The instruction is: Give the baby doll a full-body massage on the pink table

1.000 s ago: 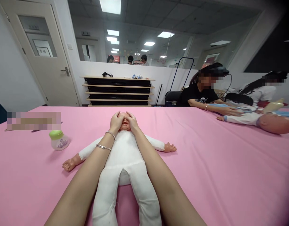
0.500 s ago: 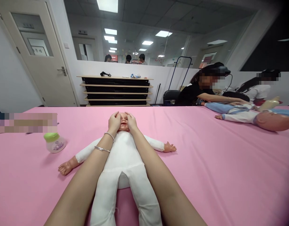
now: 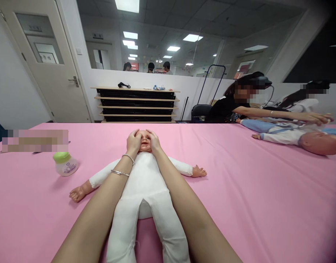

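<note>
Pink cloth lies open between a white-clad doll and a second doll at far right; at left, a green-lidded jar and the nearer doll's outstretched arm narrow the way through.

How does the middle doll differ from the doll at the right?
The middle doll is dressed in plain white; the right doll shows white and blue. The middle doll lies with its legs toward the camera; the right doll lies crosswise. The left hand and right hand touch the middle doll's head; neither touches the right doll. Both lie on pink cloth.
</note>
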Available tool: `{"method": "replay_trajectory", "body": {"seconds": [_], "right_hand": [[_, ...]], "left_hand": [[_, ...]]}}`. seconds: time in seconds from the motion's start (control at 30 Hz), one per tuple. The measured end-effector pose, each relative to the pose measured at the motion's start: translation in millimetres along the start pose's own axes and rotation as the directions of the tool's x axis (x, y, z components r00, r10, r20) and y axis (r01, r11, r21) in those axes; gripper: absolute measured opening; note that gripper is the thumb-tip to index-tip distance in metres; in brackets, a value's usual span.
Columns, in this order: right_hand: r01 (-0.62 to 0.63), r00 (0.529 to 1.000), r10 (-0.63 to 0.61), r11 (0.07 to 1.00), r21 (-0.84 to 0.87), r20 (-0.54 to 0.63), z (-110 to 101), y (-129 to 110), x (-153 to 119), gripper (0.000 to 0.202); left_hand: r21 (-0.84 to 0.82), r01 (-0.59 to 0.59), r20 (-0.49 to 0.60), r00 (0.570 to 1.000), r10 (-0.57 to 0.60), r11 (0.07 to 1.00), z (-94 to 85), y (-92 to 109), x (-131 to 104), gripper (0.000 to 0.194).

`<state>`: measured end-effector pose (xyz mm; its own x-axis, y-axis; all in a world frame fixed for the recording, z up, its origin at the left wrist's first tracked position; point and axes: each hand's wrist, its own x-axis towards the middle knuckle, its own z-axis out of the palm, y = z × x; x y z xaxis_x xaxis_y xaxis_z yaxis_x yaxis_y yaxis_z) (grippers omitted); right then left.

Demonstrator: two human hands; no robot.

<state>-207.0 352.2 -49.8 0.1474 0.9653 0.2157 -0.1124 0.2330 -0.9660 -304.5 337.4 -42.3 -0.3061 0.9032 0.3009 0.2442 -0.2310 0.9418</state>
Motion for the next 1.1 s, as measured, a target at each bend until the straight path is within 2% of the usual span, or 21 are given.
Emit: {"method": "replay_trajectory", "body": {"seconds": [0.13, 0.3, 0.57, 0.77, 1.1], "right_hand": [[0.059, 0.998, -0.057, 0.997, -0.047, 0.031, -2, 2, -2, 0.038], [0.066, 0.998, -0.064, 0.993, -0.098, 0.03, -2, 1, -3, 0.037], [0.039, 0.999, -0.042, 0.991, -0.129, -0.019, 2, -7, -6, 0.03], [0.0, 0.999, -0.006, 0.992, -0.129, -0.049, 3, -8, -3, 0.039], [-0.019, 0.996, 0.013, 0.997, -0.073, -0.083, 5, -4, 1, 0.037]], "left_hand": [[0.02, -0.041, 0.023, 0.999, 0.041, 0.999, -1.1, 3, -4, 0.043], [0.016, -0.04, 0.021, 0.999, 0.04, 0.999, -0.4, 4, -4, 0.042], [-0.025, 0.008, -0.004, 1.0, -0.008, 1.0, 0.8, 0, 1, 0.034], [-0.029, 0.049, -0.015, 0.999, -0.049, 0.998, -0.1, 3, 1, 0.035], [-0.07, 0.064, -0.046, 0.997, -0.067, 0.995, 2.9, -7, 8, 0.035]]}}
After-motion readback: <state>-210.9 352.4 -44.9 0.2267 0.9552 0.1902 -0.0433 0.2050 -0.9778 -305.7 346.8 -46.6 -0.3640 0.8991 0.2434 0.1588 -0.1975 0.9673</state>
